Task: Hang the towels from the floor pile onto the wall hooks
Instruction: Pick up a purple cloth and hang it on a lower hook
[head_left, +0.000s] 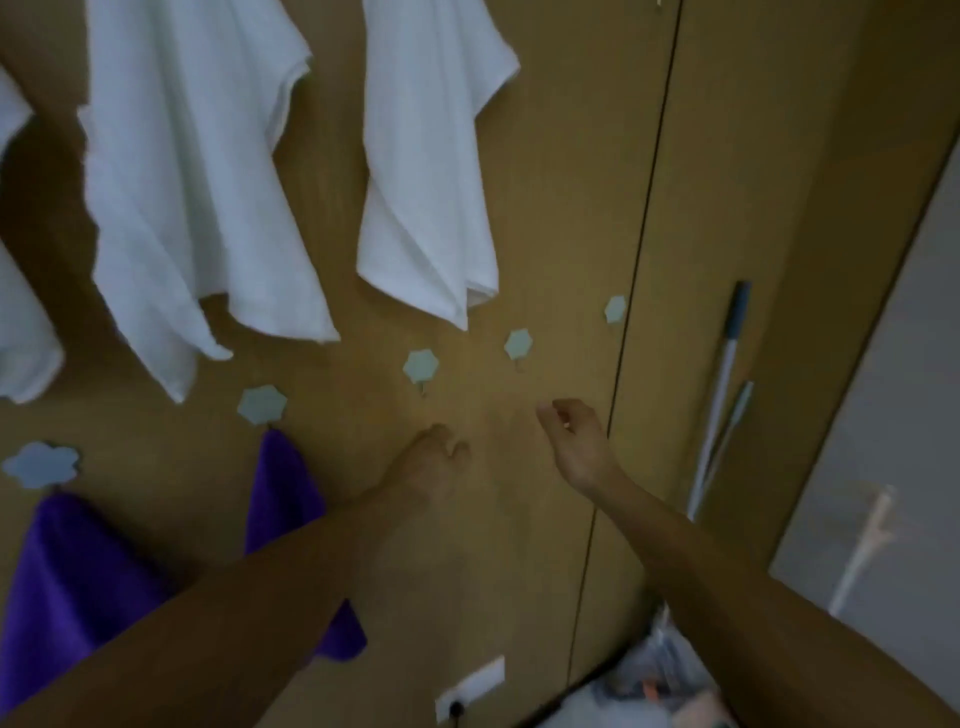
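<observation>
**Hands**
- Left hand (436, 457): extended toward the wooden wall (519, 561), just below the row of hooks. The grip is slack, with the fingers loosely curled, and it has hold of nothing. Blur hides finer detail.
- Right hand (576, 441): extended beside the left hand and apart from it. The grip is relaxed, with the thumb and fingers loosely bent, and it has hold of nothing.

**Towels**
- Three white towels hang on the upper wall: the left white towel (15, 291), the middle white towel (197, 182) and the right white towel (431, 171). Their upper ends run out of view at the top.
- The left purple towel (62, 571) hangs under the first hook (41, 464).
- The right purple towel (280, 493) hangs under the second hook (262, 404). The left forearm partly covers it.

**Hooks**
- The hooks are pale blue and rise in a slanted row toward the right.
- The third hook (421, 366), fourth hook (518, 344) and fifth hook (615, 309) carry nothing.
- The third and fourth hooks are nearest the hands.

**Surroundings**
- Two long handles (722, 384) lean against the wall at the right.
- A white socket (470, 686) sits low on the wall.
- A blurred plastic bag (660, 670) lies at the bottom edge.
</observation>
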